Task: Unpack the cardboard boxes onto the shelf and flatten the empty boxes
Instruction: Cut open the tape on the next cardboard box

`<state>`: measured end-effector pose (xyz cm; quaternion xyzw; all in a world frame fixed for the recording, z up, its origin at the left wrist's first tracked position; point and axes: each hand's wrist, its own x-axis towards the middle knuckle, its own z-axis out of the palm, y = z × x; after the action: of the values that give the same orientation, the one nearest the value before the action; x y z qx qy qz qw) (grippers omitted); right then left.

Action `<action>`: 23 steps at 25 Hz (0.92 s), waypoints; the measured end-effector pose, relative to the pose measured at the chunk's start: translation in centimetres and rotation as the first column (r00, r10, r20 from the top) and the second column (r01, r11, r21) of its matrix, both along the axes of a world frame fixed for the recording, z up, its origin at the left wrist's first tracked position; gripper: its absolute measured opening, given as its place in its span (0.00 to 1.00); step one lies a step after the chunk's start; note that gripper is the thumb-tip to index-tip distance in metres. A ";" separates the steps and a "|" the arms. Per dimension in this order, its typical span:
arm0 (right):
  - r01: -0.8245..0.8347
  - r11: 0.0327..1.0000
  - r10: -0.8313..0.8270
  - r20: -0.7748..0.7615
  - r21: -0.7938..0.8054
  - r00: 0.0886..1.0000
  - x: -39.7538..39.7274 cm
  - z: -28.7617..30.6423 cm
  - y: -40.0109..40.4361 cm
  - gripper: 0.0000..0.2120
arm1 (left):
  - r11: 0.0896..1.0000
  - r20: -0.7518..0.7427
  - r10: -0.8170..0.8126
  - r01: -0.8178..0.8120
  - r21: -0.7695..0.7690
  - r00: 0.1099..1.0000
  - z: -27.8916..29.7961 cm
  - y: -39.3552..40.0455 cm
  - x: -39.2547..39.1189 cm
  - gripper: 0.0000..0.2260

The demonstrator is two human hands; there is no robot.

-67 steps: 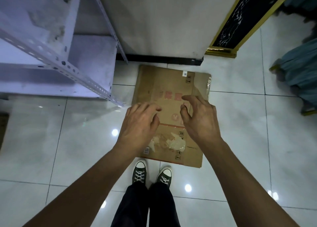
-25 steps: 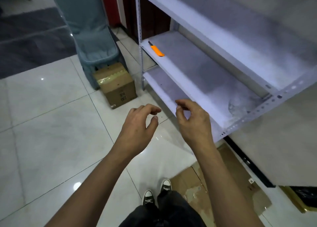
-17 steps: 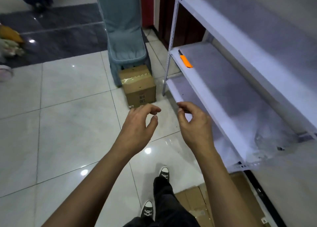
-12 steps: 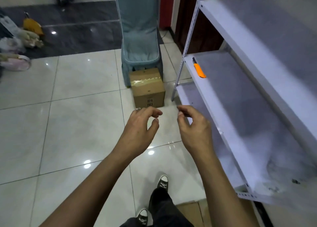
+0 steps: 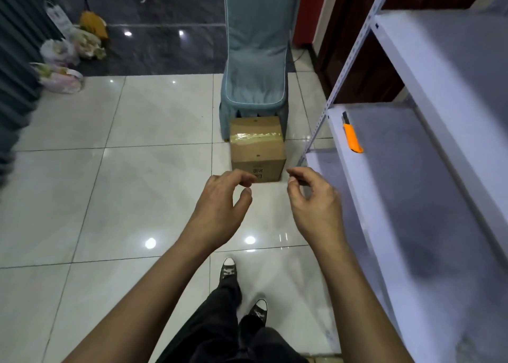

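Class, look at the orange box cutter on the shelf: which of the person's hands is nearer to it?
Right. The right hand hangs just below-left of the box cutter, beside the shelf; the left hand is farther left.

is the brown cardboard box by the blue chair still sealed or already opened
Sealed. The brown cardboard box has its top flaps closed flat, with a strip of shiny tape running unbroken across them. Neither hand touches it.

Taped brown cardboard box (image 5: 257, 148) upright, seemingly sealed, beside shelf (image 5: 406, 187).
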<state>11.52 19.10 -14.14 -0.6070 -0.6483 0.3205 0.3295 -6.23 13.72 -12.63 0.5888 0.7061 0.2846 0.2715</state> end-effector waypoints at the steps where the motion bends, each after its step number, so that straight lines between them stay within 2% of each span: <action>1: -0.007 1.000 0.007 0.001 -0.003 1.000 -0.5 -0.1 1.3 0.11 | 1.000 0.004 0.009 -0.009 -0.002 1.000 -0.1 1.2 -0.4 0.12; 7: -0.055 0.998 0.056 0.030 -0.017 0.998 -3.6 -0.4 9.6 0.11 | 1.000 0.027 0.018 -0.018 0.011 0.999 -0.5 9.8 -3.7 0.11; 13: -0.030 0.999 0.030 0.016 -0.014 0.999 -8.3 -0.1 19.6 0.11 | 1.000 0.043 0.004 -0.005 0.011 0.999 -0.1 20.2 -8.9 0.12; 23: -0.019 0.998 0.022 0.050 -0.066 0.998 -12.4 -2.0 30.2 0.11 | 0.999 0.072 -0.018 0.021 -0.041 0.997 -2.3 31.7 -12.8 0.11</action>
<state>-0.86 49.34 -16.12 -0.6186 -0.6520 0.3293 0.2896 -19.03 45.43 -14.97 0.5794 0.6957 0.2882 0.3118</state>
